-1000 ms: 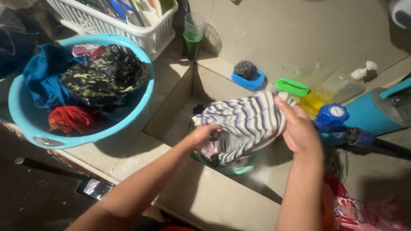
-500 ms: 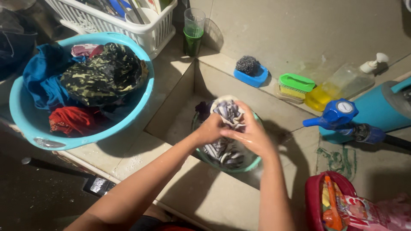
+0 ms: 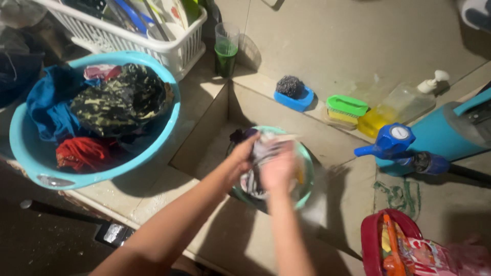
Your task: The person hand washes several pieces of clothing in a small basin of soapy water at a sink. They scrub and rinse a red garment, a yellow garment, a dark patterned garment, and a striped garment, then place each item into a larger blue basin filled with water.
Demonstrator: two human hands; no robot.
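Striped cloth [image 3: 261, 153] bunched over green basin [image 3: 306, 180], left hand [image 3: 240, 159], right hand [image 3: 279, 171] both clenched on it

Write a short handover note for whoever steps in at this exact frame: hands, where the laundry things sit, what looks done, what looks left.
Left hand: gripping the striped cloth, bunched up over the small green basin in the sink.
Right hand: also closed on the cloth, blurred with motion.
Big blue basin on the counter at left holds a camouflage garment, a blue one and a red one.
On the ledge behind: scouring pad in a blue dish, green brush, soap bottle.
Done: cloth gathered in both hands.
Left: the pile appears unhandled; whether it is washed cannot be told.
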